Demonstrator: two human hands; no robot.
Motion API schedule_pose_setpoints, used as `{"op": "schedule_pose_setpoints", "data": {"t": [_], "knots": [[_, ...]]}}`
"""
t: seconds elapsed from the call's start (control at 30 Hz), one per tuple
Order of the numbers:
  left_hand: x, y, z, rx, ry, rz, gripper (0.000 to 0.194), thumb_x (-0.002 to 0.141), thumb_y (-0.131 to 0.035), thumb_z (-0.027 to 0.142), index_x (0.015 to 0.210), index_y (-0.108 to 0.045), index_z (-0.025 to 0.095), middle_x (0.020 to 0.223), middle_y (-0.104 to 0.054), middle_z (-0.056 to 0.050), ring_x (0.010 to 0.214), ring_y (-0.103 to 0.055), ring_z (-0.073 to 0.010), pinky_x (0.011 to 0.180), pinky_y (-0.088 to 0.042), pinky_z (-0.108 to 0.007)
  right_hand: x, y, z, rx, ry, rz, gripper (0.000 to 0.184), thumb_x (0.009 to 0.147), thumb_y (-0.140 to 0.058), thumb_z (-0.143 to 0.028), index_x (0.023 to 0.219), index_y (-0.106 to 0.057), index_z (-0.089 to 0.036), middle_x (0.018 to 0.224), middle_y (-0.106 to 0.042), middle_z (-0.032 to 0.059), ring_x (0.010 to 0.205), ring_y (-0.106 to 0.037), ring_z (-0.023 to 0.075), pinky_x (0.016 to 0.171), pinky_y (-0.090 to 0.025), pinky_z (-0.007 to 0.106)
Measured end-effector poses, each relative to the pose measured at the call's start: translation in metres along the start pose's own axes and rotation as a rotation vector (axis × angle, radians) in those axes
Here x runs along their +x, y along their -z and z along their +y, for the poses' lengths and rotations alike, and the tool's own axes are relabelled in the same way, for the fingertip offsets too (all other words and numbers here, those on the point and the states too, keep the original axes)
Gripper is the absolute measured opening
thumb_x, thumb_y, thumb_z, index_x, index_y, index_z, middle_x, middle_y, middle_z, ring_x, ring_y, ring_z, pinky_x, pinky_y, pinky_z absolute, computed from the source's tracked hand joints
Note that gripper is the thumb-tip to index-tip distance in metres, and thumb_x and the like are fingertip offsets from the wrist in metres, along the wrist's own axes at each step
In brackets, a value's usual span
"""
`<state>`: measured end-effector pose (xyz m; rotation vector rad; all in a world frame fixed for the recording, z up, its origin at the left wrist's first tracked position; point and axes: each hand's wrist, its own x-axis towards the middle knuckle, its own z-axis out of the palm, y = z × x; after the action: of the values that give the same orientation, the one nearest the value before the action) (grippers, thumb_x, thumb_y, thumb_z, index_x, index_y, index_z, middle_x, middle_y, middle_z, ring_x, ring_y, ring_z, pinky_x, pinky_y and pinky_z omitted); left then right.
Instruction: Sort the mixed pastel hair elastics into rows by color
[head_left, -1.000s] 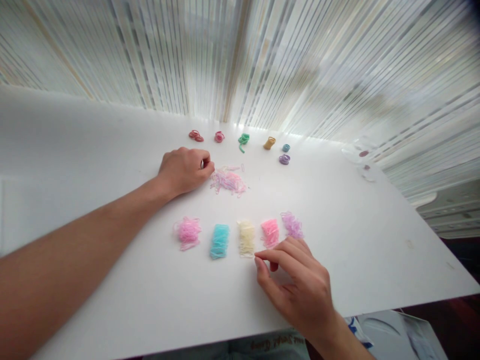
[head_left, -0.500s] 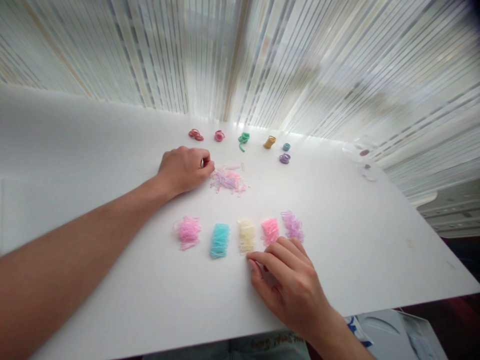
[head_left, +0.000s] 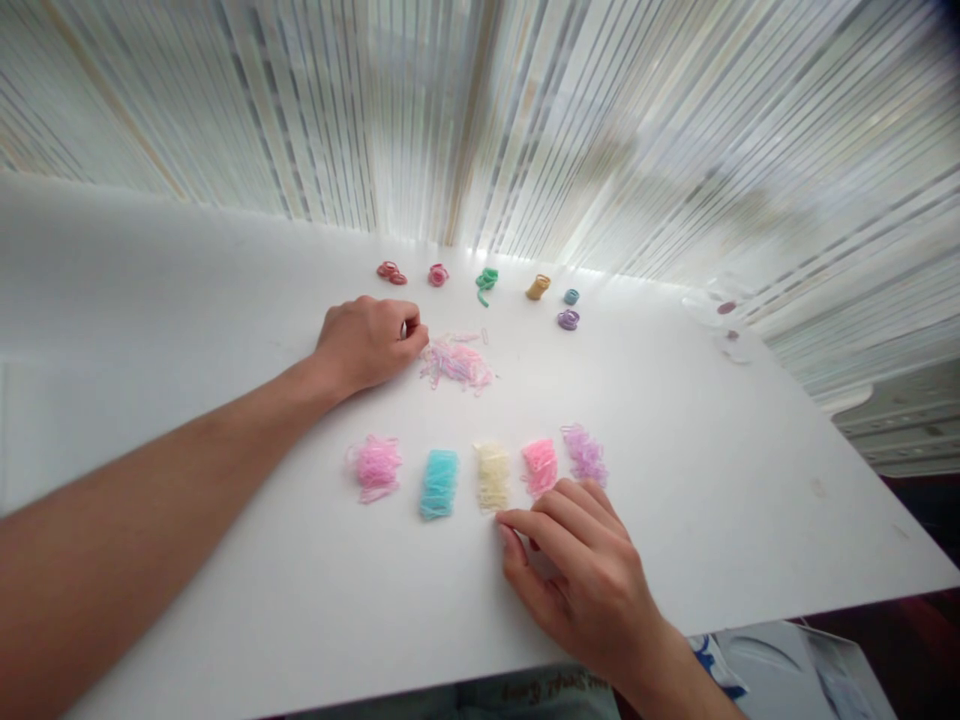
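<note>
My left hand (head_left: 373, 340) rests on the table with thumb and forefinger pinched together at the left edge of a loose heap of mixed pastel rubber bands (head_left: 459, 364). Whatever lies between those fingertips is hidden. Lower down, my right hand (head_left: 581, 570) has its thumb and forefinger closed just below a neat stack of cream rubber bands (head_left: 493, 478); I cannot make out anything in the pinch. That stack sits in a row with pink-violet bands (head_left: 377, 466), blue bands (head_left: 439, 484), bright pink bands (head_left: 541, 466) and lilac bands (head_left: 585, 455).
Along the back of the white table (head_left: 225, 560) lie small coils of bands: red (head_left: 391, 272), rose (head_left: 438, 275), green (head_left: 487, 284), mustard (head_left: 538, 288), blue (head_left: 571, 297) and purple (head_left: 568, 320). Clear plastic pieces (head_left: 731, 345) lie at the right, before a striped curtain (head_left: 420, 110).
</note>
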<state>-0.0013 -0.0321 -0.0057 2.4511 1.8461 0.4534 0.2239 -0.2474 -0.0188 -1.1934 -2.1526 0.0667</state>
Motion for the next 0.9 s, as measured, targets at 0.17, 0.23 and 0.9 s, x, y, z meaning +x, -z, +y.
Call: {"op": "schedule_pose_setpoints", "data": {"t": [0.17,0.23,0.9], "knots": [[-0.001,0.000,0.000,-0.008,0.002,0.006,0.034,0.091,-0.049,0.046,0.084,-0.074,0.024,0.087,-0.078,-0.008,0.085,-0.070,-0.0289,0.076,-0.046,-0.039,-0.001,0.004,0.000,0.019,0.012,0.029,0.011,0.092,-0.066,-0.006,0.091,-0.069,-0.017,0.069,-0.059,0.0013,0.068,-0.051,0.0174,0.067,-0.040,0.036],[-0.001,0.000,0.000,-0.011,-0.001,0.009,0.034,0.091,-0.049,0.046,0.083,-0.073,0.024,0.087,-0.078,-0.008,0.085,-0.070,-0.0289,0.076,-0.046,-0.039,0.002,0.010,0.003,0.029,0.006,0.030,0.011,0.092,-0.067,-0.007,0.092,-0.068,-0.018,0.070,-0.060,0.0009,0.068,-0.052,0.0171,0.067,-0.041,0.035],[-0.003,0.004,-0.003,0.020,-0.019,-0.030,0.035,0.095,-0.045,0.047,0.084,-0.069,0.025,0.081,-0.076,-0.006,0.080,-0.070,-0.0269,0.064,-0.036,-0.035,0.182,0.011,0.140,0.424,-0.477,0.046,0.020,0.086,-0.071,-0.028,0.087,-0.082,-0.011,0.069,-0.068,0.0045,0.058,-0.050,0.0110,0.053,-0.036,0.028]]}}
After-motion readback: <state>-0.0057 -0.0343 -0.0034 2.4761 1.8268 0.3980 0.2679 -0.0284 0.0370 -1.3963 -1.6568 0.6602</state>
